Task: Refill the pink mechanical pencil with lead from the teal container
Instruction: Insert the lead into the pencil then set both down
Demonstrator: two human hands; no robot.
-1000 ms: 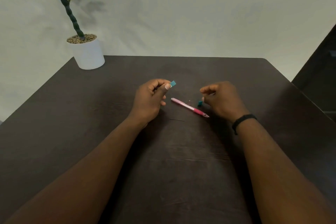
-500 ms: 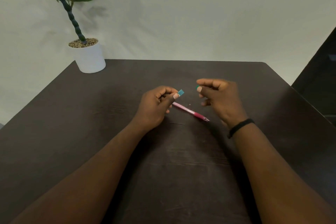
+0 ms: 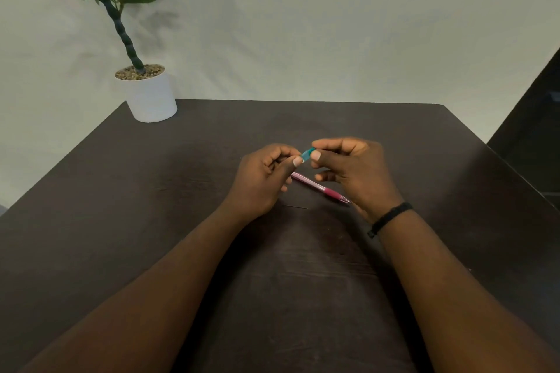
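The pink pencil (image 3: 318, 187) lies flat on the dark table (image 3: 181, 179), slanting from upper left to lower right, its clear pale barrel leading to a darker pink grip and a metal tip at the lower right. The small teal container (image 3: 306, 154) is held above the pencil, pinched between the fingertips of both hands, mostly hidden.

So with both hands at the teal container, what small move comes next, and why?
Probably press the small teal cap onto the teal container: the right hand holds the cap at the container's end, the left hand grips the container.
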